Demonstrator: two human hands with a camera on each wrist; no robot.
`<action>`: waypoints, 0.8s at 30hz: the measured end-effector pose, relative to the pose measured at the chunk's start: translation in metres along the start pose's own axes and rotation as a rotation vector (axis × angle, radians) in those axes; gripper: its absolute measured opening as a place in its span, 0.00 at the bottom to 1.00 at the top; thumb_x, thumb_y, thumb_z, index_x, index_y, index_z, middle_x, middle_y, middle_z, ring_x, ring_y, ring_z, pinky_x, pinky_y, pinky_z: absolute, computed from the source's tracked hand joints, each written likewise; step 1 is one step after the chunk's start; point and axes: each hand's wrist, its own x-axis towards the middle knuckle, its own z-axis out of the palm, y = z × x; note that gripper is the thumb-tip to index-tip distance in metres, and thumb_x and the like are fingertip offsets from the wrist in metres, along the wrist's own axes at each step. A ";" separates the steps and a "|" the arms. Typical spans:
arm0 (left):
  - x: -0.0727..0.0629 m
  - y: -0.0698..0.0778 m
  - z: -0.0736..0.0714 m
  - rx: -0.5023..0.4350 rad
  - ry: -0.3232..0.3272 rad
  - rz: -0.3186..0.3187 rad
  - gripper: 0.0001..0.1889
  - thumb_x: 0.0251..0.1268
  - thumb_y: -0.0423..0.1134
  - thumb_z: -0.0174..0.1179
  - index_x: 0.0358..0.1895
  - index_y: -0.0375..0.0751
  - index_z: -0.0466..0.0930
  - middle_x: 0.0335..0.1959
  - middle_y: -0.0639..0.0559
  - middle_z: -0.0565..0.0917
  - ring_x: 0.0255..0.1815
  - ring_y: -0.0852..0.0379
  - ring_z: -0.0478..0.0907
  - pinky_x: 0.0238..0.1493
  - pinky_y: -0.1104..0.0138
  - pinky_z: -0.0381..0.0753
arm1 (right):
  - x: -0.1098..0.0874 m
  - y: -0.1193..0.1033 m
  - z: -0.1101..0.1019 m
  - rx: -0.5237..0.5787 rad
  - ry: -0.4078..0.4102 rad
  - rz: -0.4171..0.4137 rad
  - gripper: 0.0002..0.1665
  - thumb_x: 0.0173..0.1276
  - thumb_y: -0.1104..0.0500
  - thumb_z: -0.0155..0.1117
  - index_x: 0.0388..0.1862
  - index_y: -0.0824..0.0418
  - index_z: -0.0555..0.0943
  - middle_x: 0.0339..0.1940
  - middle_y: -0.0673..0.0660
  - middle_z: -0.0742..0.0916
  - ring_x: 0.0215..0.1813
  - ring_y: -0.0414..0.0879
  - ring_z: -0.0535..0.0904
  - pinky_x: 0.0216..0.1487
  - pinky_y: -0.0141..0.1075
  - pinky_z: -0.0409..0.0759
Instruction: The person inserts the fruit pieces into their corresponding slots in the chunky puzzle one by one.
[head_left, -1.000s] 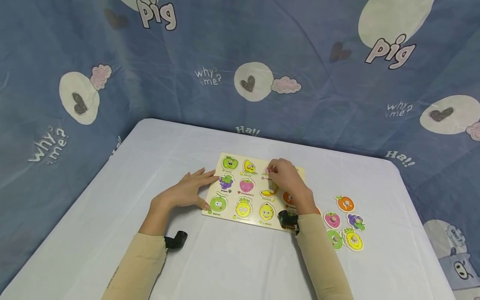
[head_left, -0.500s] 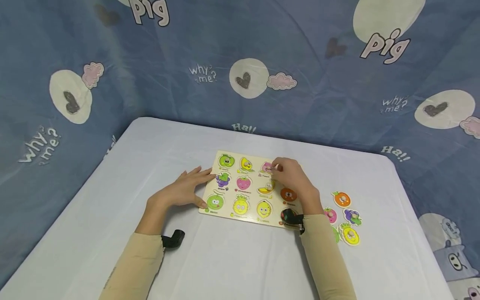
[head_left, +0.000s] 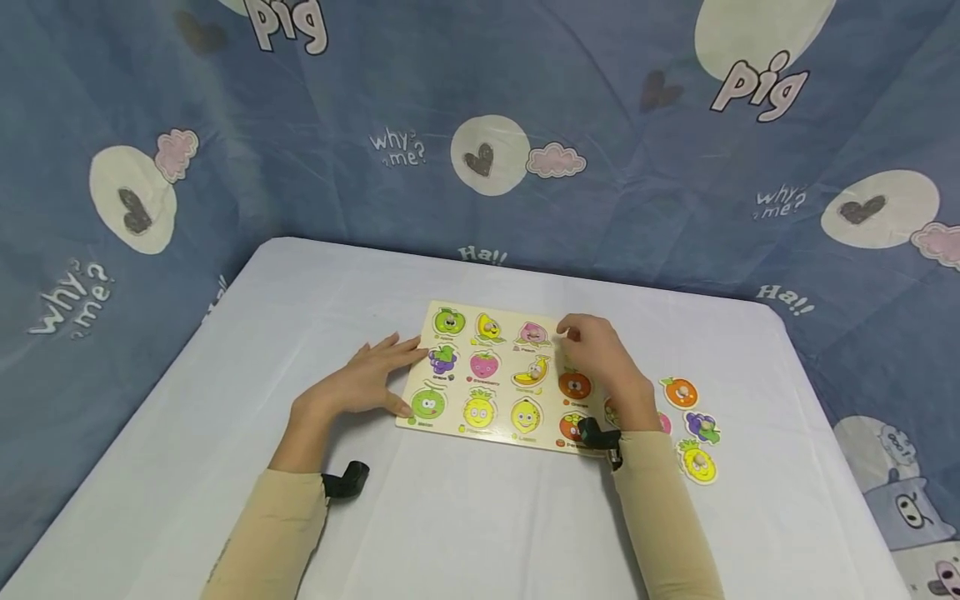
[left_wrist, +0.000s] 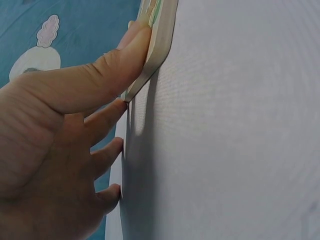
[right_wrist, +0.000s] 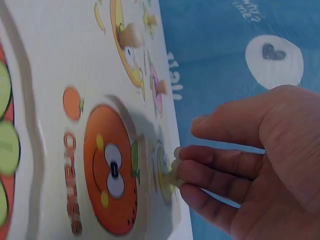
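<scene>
My left hand point(head_left: 365, 377) spreads its straight fingers along the left side of the wooden fruit puzzle board point(head_left: 500, 433). Its thumb presses on the board's near left corner, plain in the left wrist view. Over the board's far right corner hovers my right hand point(head_left: 602, 354), thumb apart from loosely bent fingers, with nothing held. In the right wrist view, its fingertips are right at the knob of a yellowish piece point(right_wrist: 164, 172). The peach piece point(head_left: 533, 333) and banana piece point(head_left: 532, 372) sit in the board with knobs showing. The orange picture point(right_wrist: 111, 170) has no knob.
Right of the board lie loose knobbed pieces: an orange point(head_left: 680, 392), grapes point(head_left: 702, 427) and a pineapple point(head_left: 698, 462). A strawberry piece point(head_left: 665, 422) is partly hidden behind my right wrist. White cloth covers the table point(head_left: 465, 525); a blue printed curtain point(head_left: 390, 75) hangs behind.
My right hand has let go of the peach piece's knob and moved right to the board's far right corner, thumb and fingers parting. The left hand stays on the board; the head view has shifted slightly.
</scene>
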 end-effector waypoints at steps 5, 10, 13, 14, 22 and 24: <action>0.001 0.000 0.001 0.002 0.002 0.001 0.54 0.39 0.48 0.79 0.77 0.55 0.61 0.82 0.51 0.55 0.84 0.40 0.38 0.80 0.38 0.33 | -0.003 0.010 -0.006 -0.024 0.001 0.030 0.14 0.71 0.57 0.60 0.51 0.60 0.83 0.40 0.58 0.84 0.40 0.52 0.75 0.44 0.43 0.77; 0.001 0.000 0.003 0.011 0.010 0.000 0.54 0.40 0.48 0.79 0.77 0.56 0.61 0.82 0.51 0.55 0.84 0.40 0.38 0.80 0.38 0.34 | -0.007 0.019 -0.017 -0.043 0.008 0.070 0.15 0.70 0.58 0.58 0.52 0.62 0.83 0.43 0.61 0.84 0.42 0.53 0.75 0.44 0.44 0.77; 0.001 0.001 0.004 0.007 0.005 0.002 0.54 0.40 0.48 0.79 0.77 0.55 0.61 0.82 0.50 0.54 0.84 0.40 0.38 0.79 0.37 0.33 | -0.012 0.026 -0.026 -0.050 0.007 0.090 0.16 0.69 0.59 0.56 0.52 0.63 0.83 0.44 0.63 0.84 0.43 0.54 0.75 0.44 0.44 0.78; 0.001 0.002 0.004 0.005 0.002 0.000 0.54 0.41 0.48 0.79 0.77 0.55 0.61 0.82 0.50 0.54 0.84 0.40 0.38 0.79 0.37 0.33 | -0.014 0.028 -0.028 -0.050 0.003 0.096 0.17 0.69 0.59 0.56 0.52 0.63 0.83 0.45 0.64 0.84 0.43 0.55 0.75 0.43 0.45 0.78; 0.000 0.002 0.004 0.020 0.006 0.000 0.54 0.41 0.49 0.78 0.77 0.55 0.61 0.82 0.49 0.55 0.84 0.39 0.39 0.79 0.36 0.34 | -0.026 0.046 -0.042 -0.069 -0.015 0.177 0.18 0.70 0.57 0.55 0.53 0.63 0.82 0.48 0.64 0.83 0.47 0.56 0.76 0.47 0.47 0.79; 0.000 0.003 0.002 0.020 0.007 0.007 0.54 0.41 0.49 0.78 0.77 0.54 0.61 0.82 0.48 0.55 0.83 0.38 0.39 0.79 0.36 0.34 | -0.028 0.050 -0.043 -0.083 -0.016 0.189 0.17 0.70 0.57 0.56 0.52 0.63 0.82 0.48 0.65 0.83 0.46 0.56 0.76 0.46 0.47 0.80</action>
